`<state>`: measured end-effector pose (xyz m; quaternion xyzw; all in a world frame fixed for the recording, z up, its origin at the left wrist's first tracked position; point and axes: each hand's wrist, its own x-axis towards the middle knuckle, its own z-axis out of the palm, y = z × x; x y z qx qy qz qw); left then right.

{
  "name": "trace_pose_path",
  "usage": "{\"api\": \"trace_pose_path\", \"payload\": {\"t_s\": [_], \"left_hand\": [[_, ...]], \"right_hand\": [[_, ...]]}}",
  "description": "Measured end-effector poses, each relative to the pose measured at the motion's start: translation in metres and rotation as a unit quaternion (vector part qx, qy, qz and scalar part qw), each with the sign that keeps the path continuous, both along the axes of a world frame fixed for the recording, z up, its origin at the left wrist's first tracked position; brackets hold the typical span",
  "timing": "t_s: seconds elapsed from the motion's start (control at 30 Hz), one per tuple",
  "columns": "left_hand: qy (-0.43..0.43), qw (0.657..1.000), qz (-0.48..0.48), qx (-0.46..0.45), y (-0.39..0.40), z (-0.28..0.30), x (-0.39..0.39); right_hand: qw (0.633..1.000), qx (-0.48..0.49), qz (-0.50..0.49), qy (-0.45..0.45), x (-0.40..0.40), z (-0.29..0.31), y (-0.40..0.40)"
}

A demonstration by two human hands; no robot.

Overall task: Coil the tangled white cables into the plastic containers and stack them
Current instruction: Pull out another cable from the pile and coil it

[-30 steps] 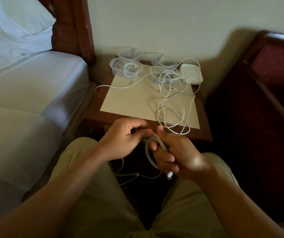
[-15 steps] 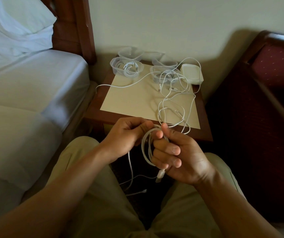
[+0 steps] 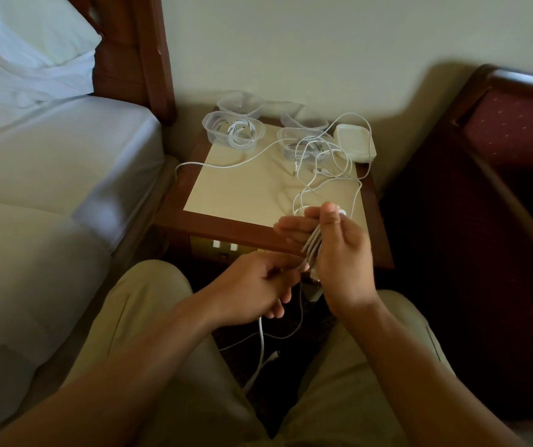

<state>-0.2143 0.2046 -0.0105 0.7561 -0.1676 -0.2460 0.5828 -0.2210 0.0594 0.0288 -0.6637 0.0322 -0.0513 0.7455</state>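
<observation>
Above the person's lap, at the near edge of the small wooden bedside table (image 3: 291, 245), two hands work one white cable. The right hand (image 3: 339, 250) is raised, fingers and thumb curled round a small bundle of coiled white cable loops (image 3: 312, 245), several strands lying side by side across its palm. The left hand (image 3: 258, 285), lower and just beside it, pinches the loose run of that same cable between thumb and forefinger, the other fingers loosely curled; from there the free tail (image 3: 261, 346) hangs down between the knees in beige trousers (image 3: 149, 304).

On the tabletop lie a tangle of loose white cables (image 3: 320, 169), their number impossible to count, one strand trailing off the left edge. At the back stand four clear plastic containers that can be made out: the front left container (image 3: 233, 129) holds one coiled white cable, the front right container (image 3: 303, 141) holds cable that spills into the tangle, and two rear containers (image 3: 241, 103) sit behind them, their contents unclear. One white square lidded box (image 3: 354, 142) rests at the right rear corner. One bed with white sheets (image 3: 49, 175) stands left, one dark red upholstered chair (image 3: 513, 130) right.
</observation>
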Motion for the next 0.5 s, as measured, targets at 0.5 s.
{"api": "trace_pose_path", "payload": {"t_s": [0.5], "left_hand": [[-0.198, 0.967, -0.03, 0.158, 0.019, 0.015, 0.016]], "right_hand": [[0.747, -0.63, 0.185, 0.104, 0.01, -0.019, -0.021]]}}
